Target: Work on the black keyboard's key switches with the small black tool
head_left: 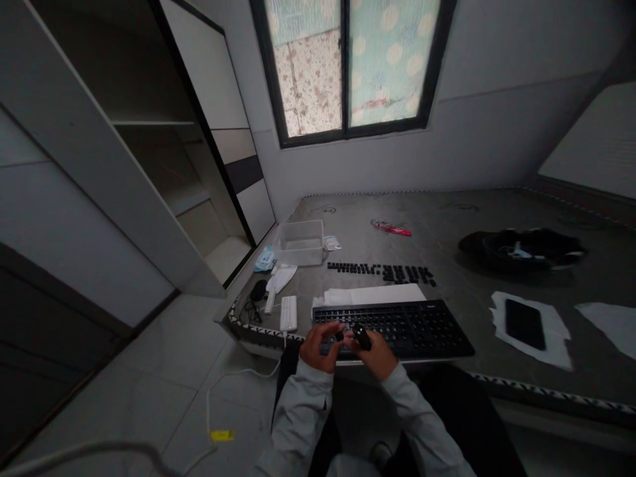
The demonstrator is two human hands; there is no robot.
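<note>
A black keyboard (pixel 407 326) lies at the near edge of a grey mattress surface (pixel 447 218). My left hand (pixel 320 347) hovers over the keyboard's left end and pinches a small black keycap (pixel 339 336). My right hand (pixel 376 352) sits beside it, closed around a small black tool (pixel 362 336). Rows of loose black keycaps (pixel 382 271) are laid out behind the keyboard, past a white sheet of paper (pixel 372 294).
A clear plastic box (pixel 299 242) stands at the back left, with a white power strip (pixel 289 313) and a black mouse (pixel 258 289) near the corner. A phone (pixel 525 323) rests on paper at the right, a dark bundle (pixel 521 248) behind it. A red packet (pixel 392 228) lies farther back.
</note>
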